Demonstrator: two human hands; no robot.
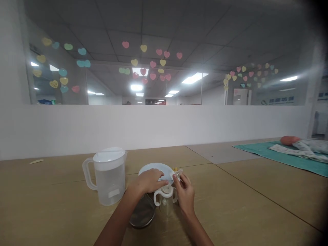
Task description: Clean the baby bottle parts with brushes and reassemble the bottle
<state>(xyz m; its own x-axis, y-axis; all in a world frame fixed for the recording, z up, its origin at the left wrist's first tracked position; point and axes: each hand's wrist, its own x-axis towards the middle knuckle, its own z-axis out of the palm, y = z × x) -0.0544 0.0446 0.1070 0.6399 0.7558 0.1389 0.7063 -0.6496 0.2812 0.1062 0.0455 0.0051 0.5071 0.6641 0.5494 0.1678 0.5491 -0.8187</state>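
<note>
A: Where's the cup (pixel 165 200)?

B: On the worktop (pixel 51 212), right of the jug (pixel 110 181) and slightly nearer the person; it stands upright, with a white collar, two curved handles and a clear body (its base is hard to make out).

A: And the hands?

B: The left hand (pixel 151 181) reaches over the cup, to the jug's right, thumb and fingers wide apart; I cannot tell whether the thumb touches the cup's top; the right hand (pixel 186 193) is farther right of the jug, its fingers pinched around a clear teat (pixel 178 173).

A: What else lies about?

B: Right of the jug, a pale plate (pixel 146 167); right of it and nearer the person, a dark round dish (pixel 142 214), partly under the left arm; well off to the jug's right, a green mat (pixel 248 148) bearing pale cloth (pixel 299 152) and a reddish, rounded thing (pixel 289 140); behind the jug, a white wall (pixel 102 126), with heart stickers (pixel 125 44) on the glass above.
</note>
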